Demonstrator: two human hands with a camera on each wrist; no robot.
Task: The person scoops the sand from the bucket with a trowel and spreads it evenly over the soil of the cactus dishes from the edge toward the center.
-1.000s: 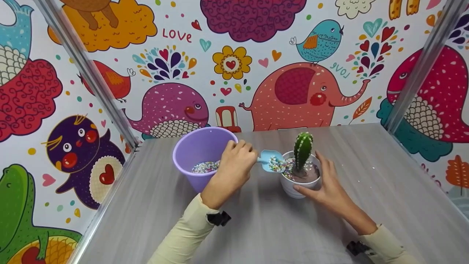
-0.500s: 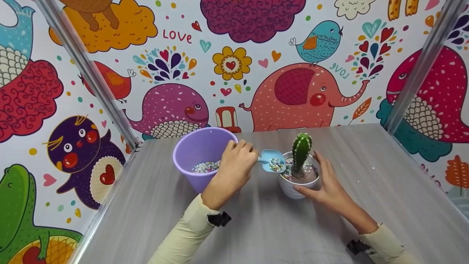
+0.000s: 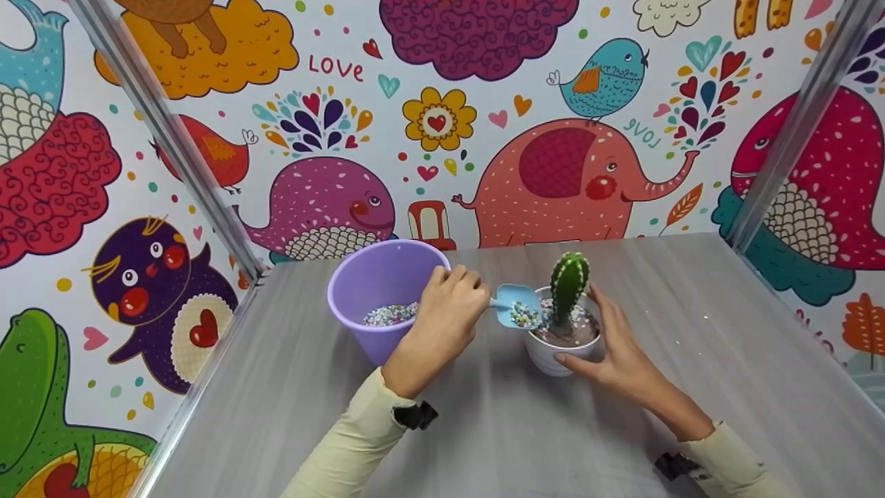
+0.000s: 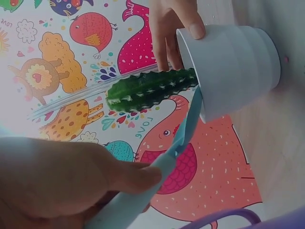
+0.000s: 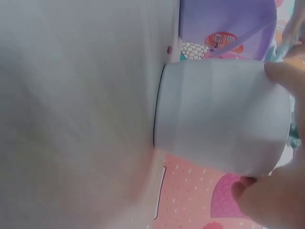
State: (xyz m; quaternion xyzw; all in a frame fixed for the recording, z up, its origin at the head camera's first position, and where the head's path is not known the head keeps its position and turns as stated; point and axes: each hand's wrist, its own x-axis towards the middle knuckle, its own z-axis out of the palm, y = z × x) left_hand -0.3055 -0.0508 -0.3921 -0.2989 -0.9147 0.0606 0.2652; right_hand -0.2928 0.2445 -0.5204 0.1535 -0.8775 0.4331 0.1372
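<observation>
My left hand [image 3: 449, 311] grips the handle of a light blue scoop [image 4: 188, 125]. In the scoop's blade lie small multicoloured beads [image 3: 523, 315], and its front edge overlaps the near-left rim of a white ribbed pot [image 3: 559, 360]. A green cactus [image 3: 570, 280] stands in that pot, leaning slightly, with brown soil and scattered beads around its base. On the pot's right side, my right hand [image 3: 619, 353] holds it between thumb and fingers; the right wrist view shows the pot's wall [image 5: 219, 114] between them.
A purple bucket [image 3: 352, 304] with more beads [image 3: 390, 315] inside stands behind and left of my left hand. A few stray beads [image 3: 705, 317] lie on the grey table [image 3: 484, 429] right of the pot. Patterned panels [image 3: 429, 187] rise at the back and sides.
The pot and cactus have shifted slightly left in my right hand, and the scoop slightly right. Beads in the pot have spread from its left side across the soil.
</observation>
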